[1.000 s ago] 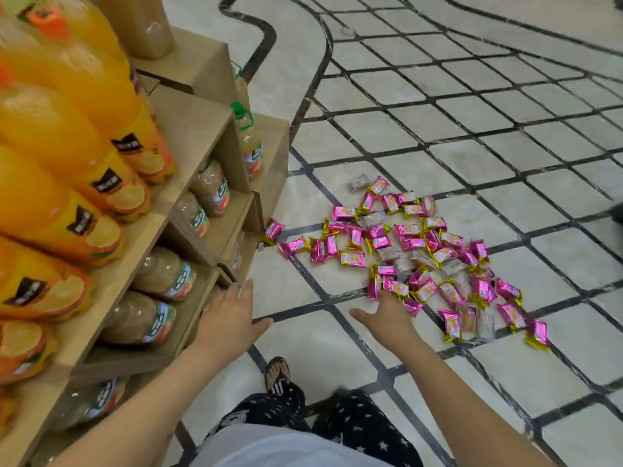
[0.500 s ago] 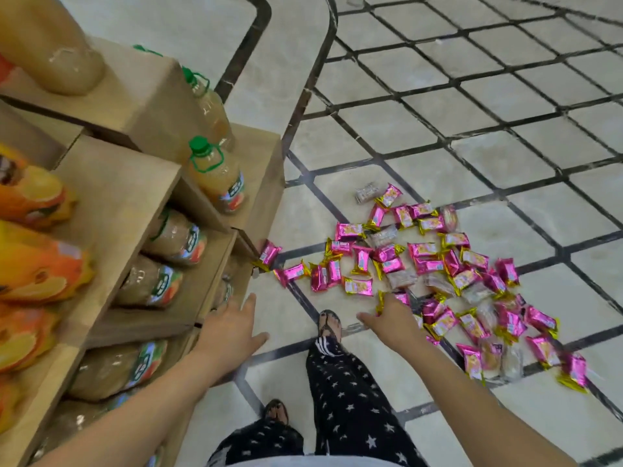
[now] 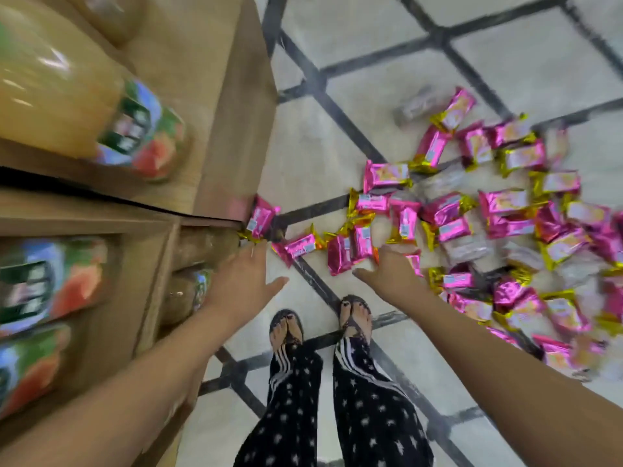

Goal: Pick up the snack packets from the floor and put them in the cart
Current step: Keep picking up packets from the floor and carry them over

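Observation:
Several pink and gold snack packets lie scattered in a heap on the tiled floor, right of centre. One packet leans against the foot of the wooden shelf. My left hand reaches down with straight fingers, just below that packet and holding nothing. My right hand stretches with spread fingers over the near edge of the heap, close to a packet; I cannot see it gripping any. No cart is in view.
A wooden shelf unit full of juice bottles fills the left side, its corner close to my left hand. My sandalled feet stand on the floor just below the hands.
The view has dropped closer to the floor and both hands have reached further forward toward the packets. My feet now stand side by side.

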A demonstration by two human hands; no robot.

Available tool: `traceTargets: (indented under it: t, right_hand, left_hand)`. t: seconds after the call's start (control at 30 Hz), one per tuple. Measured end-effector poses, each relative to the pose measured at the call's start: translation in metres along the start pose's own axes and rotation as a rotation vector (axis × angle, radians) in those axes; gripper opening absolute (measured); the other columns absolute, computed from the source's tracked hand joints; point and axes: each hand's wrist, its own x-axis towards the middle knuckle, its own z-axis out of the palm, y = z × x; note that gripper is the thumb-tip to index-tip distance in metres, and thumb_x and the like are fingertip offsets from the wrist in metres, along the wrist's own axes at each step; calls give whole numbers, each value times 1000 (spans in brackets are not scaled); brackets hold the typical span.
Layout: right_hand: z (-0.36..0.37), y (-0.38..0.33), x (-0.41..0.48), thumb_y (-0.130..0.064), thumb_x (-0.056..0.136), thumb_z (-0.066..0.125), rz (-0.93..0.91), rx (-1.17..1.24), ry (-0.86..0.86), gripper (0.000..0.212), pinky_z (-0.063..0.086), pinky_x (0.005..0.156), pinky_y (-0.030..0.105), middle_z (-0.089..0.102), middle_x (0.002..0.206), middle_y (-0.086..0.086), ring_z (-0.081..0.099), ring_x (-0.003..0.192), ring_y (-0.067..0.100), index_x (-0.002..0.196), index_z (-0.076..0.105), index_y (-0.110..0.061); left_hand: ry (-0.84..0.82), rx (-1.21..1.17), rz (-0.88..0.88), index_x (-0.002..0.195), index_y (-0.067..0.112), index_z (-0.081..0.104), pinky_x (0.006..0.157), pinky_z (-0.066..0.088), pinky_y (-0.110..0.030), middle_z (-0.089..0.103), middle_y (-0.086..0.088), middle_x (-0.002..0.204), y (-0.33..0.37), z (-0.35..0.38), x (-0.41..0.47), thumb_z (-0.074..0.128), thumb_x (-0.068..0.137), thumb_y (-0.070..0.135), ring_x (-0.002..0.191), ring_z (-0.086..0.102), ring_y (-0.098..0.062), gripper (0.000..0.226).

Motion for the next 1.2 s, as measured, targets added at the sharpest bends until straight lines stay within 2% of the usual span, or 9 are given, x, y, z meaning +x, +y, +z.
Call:
traceTargets:
  t: [0.13, 0.27, 0.43, 0.6, 0.77, 0.9, 1.0, 1.1, 1.2]
  right_hand:
    - [82, 29, 102, -36, 86, 72, 75, 128, 75, 58, 36, 72, 31, 59, 117, 22, 56, 110, 35, 122, 50, 5]
    - [149, 60, 170, -34, 86, 72, 62, 179, 165, 52, 31, 70, 29, 60, 111, 20, 57, 104, 33, 119, 52, 2]
    - [196, 81, 217, -41, 80, 75, 48, 281, 273, 56, 51, 85, 38, 67, 103, 9, 62, 97, 27, 121, 55, -9]
    - [209, 82, 233, -32, 83, 75, 121, 342, 352, 42, 49, 77, 29, 70, 100, 5, 66, 90, 23, 116, 59, -10]
    - [188, 76, 209, -32, 80, 79, 154, 460, 323, 37, 43, 67, 28, 69, 88, 4, 63, 80, 22, 105, 63, -9]
    - [138, 57, 156, -29, 80, 79, 113, 481, 300, 29, 35, 56, 26, 61, 78, 0, 56, 71, 19, 94, 61, -11]
    - [85, 33, 107, -28, 80, 80, 62, 476, 307, 26, 31, 49, 13, 59, 74, -1, 52, 65, 15, 89, 58, -16]
    - [26, 2, 54, -30, 79, 80, 14, 478, 318, 28, 33, 48, 14, 60, 69, -3, 52, 59, 8, 90, 61, -13]
    - [-40, -38, -12, -27, 80, 80, -58, 499, 321, 24, 39, 54, 17, 57, 68, -12, 49, 61, -3, 86, 60, -18]
  left_hand:
    - [25, 13, -4, 150, 9, 29, 104, 37, -40, 43, -14, 147, -20, 81, 101, 59, 87, 58, 132, 42, -32, 86]
    - [30, -31, 6, 137, 10, 44, 94, 44, -42, 54, -11, 133, -31, 164, 177, 69, 78, 60, 121, 51, -30, 81]
    - [-2, -4, 19, 143, 10, 38, 96, 45, -43, 51, -11, 137, -39, 231, 228, 69, 72, 66, 122, 50, -31, 96]
    - [15, 29, 17, 129, 15, 52, 83, 48, -38, 60, -8, 116, -43, 250, 243, 70, 77, 60, 104, 59, -27, 70]
    - [-1, -101, -52, 113, 16, 61, 65, 43, -33, 59, -6, 100, -39, 221, 214, 62, 82, 61, 88, 59, -23, 55]
    - [38, -236, -93, 100, 21, 64, 66, 48, -35, 60, 0, 90, -32, 163, 169, 57, 78, 71, 82, 60, -22, 55]
    - [62, -320, -80, 96, 27, 63, 67, 51, -36, 61, 4, 89, -19, 100, 124, 55, 76, 74, 79, 61, -20, 52]
    - [118, -336, -54, 93, 27, 60, 61, 38, -31, 55, 6, 85, 5, 24, 76, 65, 82, 59, 76, 56, -18, 34]
    - [175, -404, -32, 95, 27, 62, 60, 38, -30, 59, 7, 83, 28, -54, 24, 68, 80, 60, 75, 59, -16, 37]
